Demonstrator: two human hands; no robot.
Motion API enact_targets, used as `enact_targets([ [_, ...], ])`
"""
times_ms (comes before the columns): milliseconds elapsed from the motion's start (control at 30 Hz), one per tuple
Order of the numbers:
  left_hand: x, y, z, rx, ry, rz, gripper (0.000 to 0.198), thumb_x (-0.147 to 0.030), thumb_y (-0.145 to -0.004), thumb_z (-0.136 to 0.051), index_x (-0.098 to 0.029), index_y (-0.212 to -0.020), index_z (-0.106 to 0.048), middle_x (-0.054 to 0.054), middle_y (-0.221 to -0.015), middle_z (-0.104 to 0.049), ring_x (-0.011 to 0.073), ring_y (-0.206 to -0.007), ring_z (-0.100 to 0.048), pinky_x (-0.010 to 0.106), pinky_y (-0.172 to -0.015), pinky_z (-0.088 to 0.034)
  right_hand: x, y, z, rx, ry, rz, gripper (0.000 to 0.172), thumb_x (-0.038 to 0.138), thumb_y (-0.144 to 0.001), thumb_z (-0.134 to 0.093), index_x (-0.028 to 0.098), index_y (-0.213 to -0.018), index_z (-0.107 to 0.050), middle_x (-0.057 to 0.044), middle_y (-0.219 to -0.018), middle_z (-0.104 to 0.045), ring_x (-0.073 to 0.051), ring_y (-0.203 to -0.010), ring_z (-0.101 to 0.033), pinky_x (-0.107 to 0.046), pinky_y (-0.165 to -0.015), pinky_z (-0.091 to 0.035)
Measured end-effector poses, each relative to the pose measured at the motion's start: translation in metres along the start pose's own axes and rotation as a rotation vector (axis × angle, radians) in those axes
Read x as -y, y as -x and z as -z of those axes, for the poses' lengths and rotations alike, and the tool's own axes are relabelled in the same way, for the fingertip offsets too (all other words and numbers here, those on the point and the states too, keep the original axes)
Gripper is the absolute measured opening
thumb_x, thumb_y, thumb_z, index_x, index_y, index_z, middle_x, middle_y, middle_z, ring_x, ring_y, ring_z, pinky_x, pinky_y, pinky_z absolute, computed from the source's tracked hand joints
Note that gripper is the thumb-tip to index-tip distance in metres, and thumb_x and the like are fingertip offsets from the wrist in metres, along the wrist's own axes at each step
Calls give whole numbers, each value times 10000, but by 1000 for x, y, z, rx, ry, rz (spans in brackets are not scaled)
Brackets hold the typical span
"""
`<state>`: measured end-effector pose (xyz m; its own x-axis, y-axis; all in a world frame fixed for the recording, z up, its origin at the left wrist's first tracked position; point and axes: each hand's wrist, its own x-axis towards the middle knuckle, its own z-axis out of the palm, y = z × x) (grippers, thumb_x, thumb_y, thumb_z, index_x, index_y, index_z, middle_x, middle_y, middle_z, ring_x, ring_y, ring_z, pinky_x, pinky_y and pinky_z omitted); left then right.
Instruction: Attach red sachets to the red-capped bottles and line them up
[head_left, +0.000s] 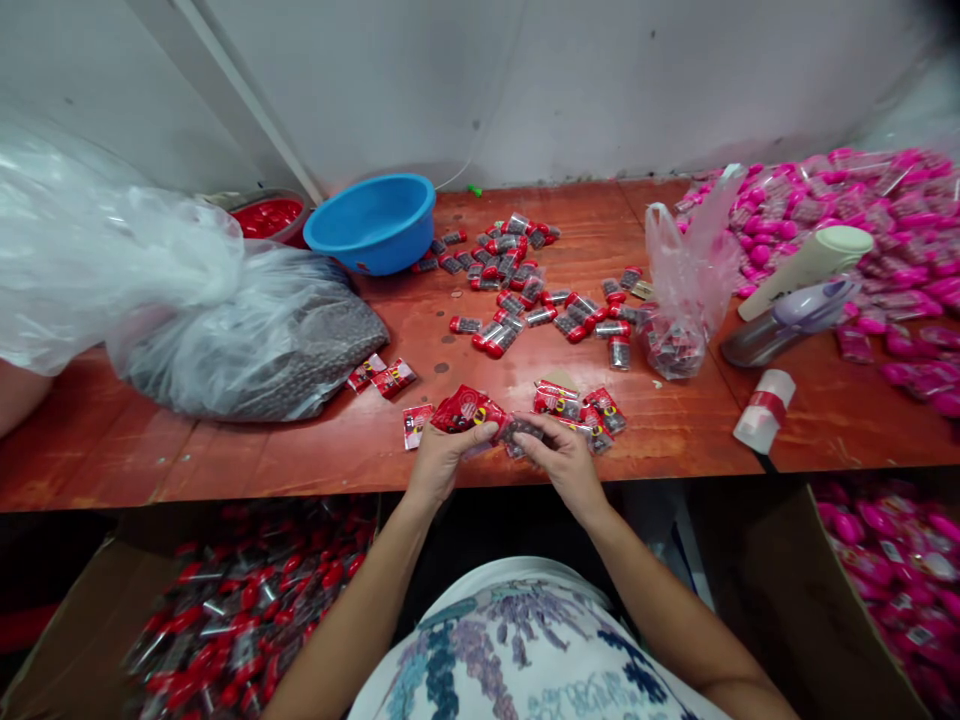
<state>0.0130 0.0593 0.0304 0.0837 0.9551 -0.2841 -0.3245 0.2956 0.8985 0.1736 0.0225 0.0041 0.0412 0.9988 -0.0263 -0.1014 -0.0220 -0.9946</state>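
My left hand (442, 455) is closed on a red printed packet (466, 408) at the table's front edge. My right hand (559, 455) pinches a small clear tube of dark beads (519, 430) right beside that packet. More red packets (577, 405) lie just beyond my right hand, and a few others (382, 377) lie to the left. Several red-capped tubes (517, 290) are scattered across the middle of the wooden table (300, 440).
A big clear bag of dark beads (255, 345) lies at left, with a blue bowl (373, 222) behind it. A small plastic bag (686, 290), a handheld sealer (799, 300) and a tape roll (763, 410) sit right. Pink tubes (840, 215) pile far right. Boxes of tubes (240, 610) stand below.
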Motion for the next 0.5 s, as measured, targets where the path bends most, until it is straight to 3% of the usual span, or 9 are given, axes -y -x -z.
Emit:
enact_targets([
  [133,-1,3,-1,-20,-26,-33,293,-173,-536,-840,-135,-790,-701,24,-774,-710,168,-719,-654,300,-738,-534,0,7,-5,-31,226,254,287,266,-851,-618,256,-1132,-674,-45,-1014,-665,-176,-908,-615,-286,-772,-491],
  [233,2,3,0,-61,-55,-112,243,-158,-534,-838,-138,-718,-681,-10,-677,-676,124,-626,-613,244,-668,-511,-3,11,-9,-23,273,341,316,228,-868,-594,274,-1176,-648,-47,-1031,-656,-174,-932,-609,-296,-802,-489],
  [367,5,1,2,-55,-53,-107,235,-138,-522,-841,-137,-680,-666,-16,-650,-666,113,-587,-597,229,-632,-500,-5,13,-14,-52,128,184,273,264,-847,-629,262,-1115,-680,-35,-995,-669,-171,-888,-615,-296,-783,-497],
  [500,2,4,2,31,-7,10,426,-150,-539,-836,-158,-940,-693,28,-813,-718,172,-735,-666,292,-731,-529,-7,13,-17,-51,-161,-88,286,342,-828,-648,240,-1092,-684,-1,-829,-680,-119,-625,-573,-250,-581,-487],
])
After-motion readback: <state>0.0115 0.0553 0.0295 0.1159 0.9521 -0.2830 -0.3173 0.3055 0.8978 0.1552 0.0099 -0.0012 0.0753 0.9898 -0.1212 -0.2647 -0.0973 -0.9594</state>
